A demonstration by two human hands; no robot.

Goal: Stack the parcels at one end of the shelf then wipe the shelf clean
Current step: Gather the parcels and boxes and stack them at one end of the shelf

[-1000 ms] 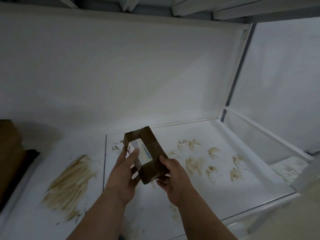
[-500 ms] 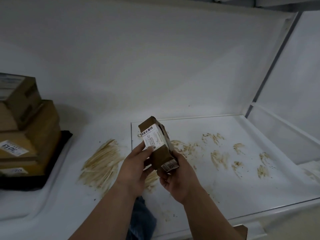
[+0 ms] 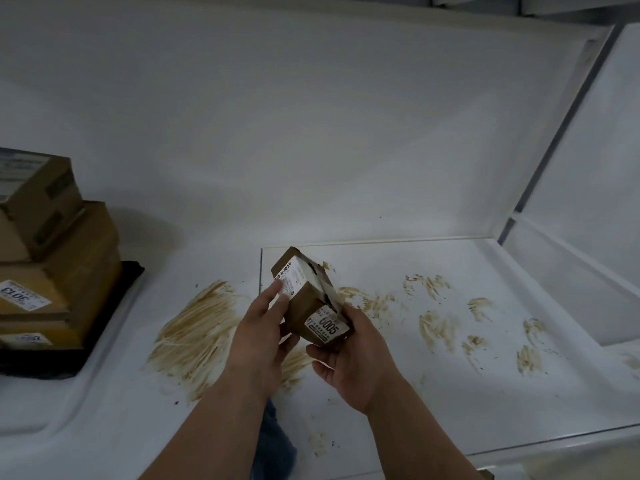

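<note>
A plain white back wall (image 3: 311, 133) is seen, dimly lit. At right, a grey upright post (image 3: 561, 133) is set

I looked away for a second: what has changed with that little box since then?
Both hands, left and right, have turned the box so a label reading 5005 faces up. The view has swung left, bringing the stack into sight. The grip stays, and the smears remain unwiped.

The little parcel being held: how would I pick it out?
On the white shelf, brown smears lie mid-board and parcels stack at the left end. Both hands, left and right, hold the small box above the smears. Unlike the stacked ones, its label reads 5005.
</note>
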